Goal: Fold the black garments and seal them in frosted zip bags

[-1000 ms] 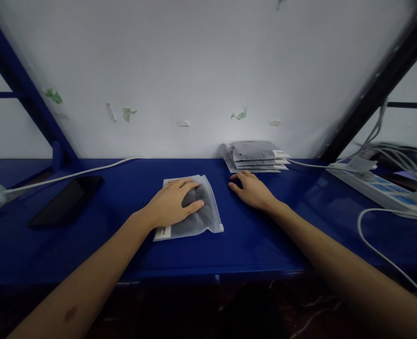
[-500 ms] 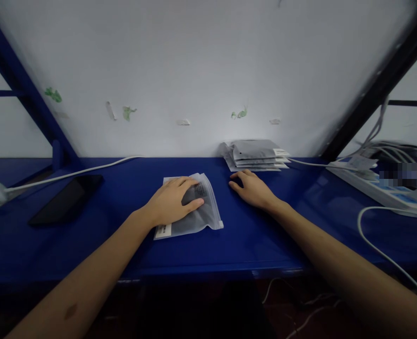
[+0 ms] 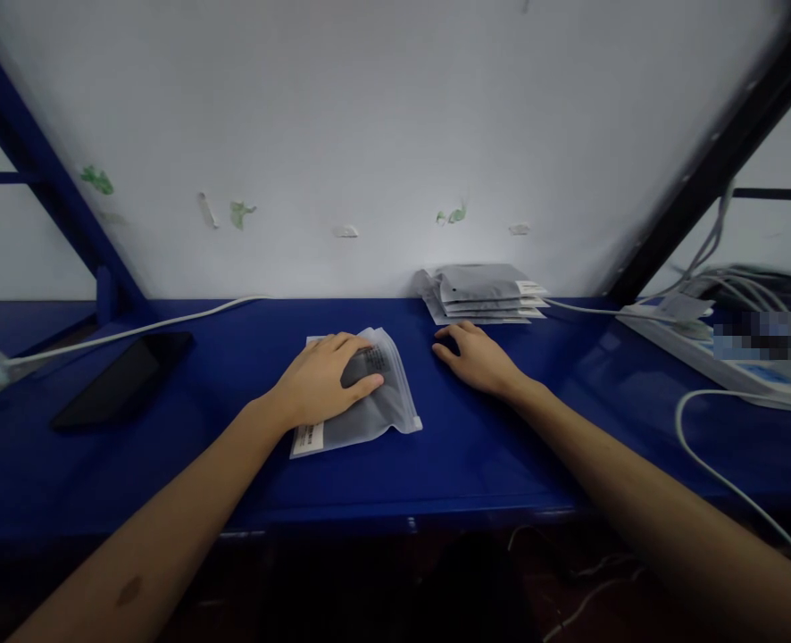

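A frosted zip bag [image 3: 386,402] with something dark inside and a white label lies on the blue table. My left hand [image 3: 321,379] rests flat on top of it, thumb apart from the fingers, covering its left part. To the right of the bag, my right hand [image 3: 476,357] lies on the table with its fingers loosely bent and apart, holding nothing. Just behind that hand, against the wall, is a stack of similar bags [image 3: 482,286] with white labels.
On the left of the blue table [image 3: 235,482] lie a black phone [image 3: 124,379] and a white cable [image 3: 168,321]. A white power strip [image 3: 710,353] with plugs and cables stands at the right. Slanted posts flank the white wall.
The view has shifted very slightly. Both hands keep their places, the left on the bag and the right on the table.
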`<state>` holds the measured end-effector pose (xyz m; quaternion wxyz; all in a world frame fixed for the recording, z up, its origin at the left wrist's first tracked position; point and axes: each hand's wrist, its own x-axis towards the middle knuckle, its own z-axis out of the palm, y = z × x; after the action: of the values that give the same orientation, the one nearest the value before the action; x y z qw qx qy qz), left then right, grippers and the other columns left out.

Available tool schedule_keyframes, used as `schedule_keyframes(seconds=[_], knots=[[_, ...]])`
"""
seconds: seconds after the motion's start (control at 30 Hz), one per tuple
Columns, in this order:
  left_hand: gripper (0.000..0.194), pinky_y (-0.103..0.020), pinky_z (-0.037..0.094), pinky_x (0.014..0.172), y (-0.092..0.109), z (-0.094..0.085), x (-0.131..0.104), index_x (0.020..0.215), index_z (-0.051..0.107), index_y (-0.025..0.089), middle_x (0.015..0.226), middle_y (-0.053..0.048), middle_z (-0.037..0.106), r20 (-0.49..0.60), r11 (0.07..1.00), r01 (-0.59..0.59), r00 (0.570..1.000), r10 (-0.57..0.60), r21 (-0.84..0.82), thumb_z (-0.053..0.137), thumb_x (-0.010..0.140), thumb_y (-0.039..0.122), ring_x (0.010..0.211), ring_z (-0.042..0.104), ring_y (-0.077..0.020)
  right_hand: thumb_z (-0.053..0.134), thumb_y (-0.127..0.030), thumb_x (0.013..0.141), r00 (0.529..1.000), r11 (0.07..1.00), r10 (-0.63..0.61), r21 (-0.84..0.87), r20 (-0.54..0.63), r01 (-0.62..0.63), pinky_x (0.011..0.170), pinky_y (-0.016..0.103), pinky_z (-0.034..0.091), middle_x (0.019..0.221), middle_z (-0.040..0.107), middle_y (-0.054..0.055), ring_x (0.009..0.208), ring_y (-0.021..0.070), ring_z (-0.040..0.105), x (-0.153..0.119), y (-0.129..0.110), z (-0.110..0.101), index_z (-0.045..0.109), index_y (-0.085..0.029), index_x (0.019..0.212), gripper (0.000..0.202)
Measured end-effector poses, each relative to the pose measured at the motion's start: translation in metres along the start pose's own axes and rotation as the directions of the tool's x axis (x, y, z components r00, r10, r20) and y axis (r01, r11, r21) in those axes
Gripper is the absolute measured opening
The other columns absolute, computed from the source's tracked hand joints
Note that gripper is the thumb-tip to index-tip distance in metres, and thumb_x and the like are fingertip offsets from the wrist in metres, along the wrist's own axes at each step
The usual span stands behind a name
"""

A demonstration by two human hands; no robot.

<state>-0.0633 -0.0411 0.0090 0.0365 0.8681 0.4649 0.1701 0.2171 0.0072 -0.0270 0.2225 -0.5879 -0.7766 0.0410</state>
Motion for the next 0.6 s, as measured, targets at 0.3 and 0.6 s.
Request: schedule_keyframes(seconds=[0.3, 0.6], knots=[[0.056, -0.052, 0.038, 0.107, 0.002, -0.001, -0.001, 0.135, 0.053, 0.026, 0.138, -0.008, 0.056, 0.004, 1.000, 0.002, 1.000, -0.001, -0.015, 0.044, 0.093, 0.062, 0.124, 0.051, -0.0307, 0.050, -0.038, 0.095, 1.000, 1.000, 0.000, -0.003, -0.008, 0.000, 0.103, 0.039, 0.043, 0.122, 0.063, 0.015, 0.118, 0.0273, 0.057, 0.000, 0.000, 0.001, 0.064, -0.015, 0.121, 0.037], [0.057, -0.050, 0.039, 0.109, 0.005, -0.001, -0.001, 0.136, 0.049, 0.027, 0.143, -0.009, 0.051, 0.038, 0.998, -0.004, 0.999, 0.006, -0.060, 0.045, 0.093, 0.063, 0.129, 0.048, -0.0302, 0.054, -0.036, 0.094, 0.981, 0.967, -0.170, 0.175, -0.095, 0.185, 0.097, 0.037, 0.046, 0.105, 0.069, 0.008, 0.103, 0.0218, 0.061, -0.006, -0.031, -0.005, 0.071, -0.021, 0.100, 0.023]])
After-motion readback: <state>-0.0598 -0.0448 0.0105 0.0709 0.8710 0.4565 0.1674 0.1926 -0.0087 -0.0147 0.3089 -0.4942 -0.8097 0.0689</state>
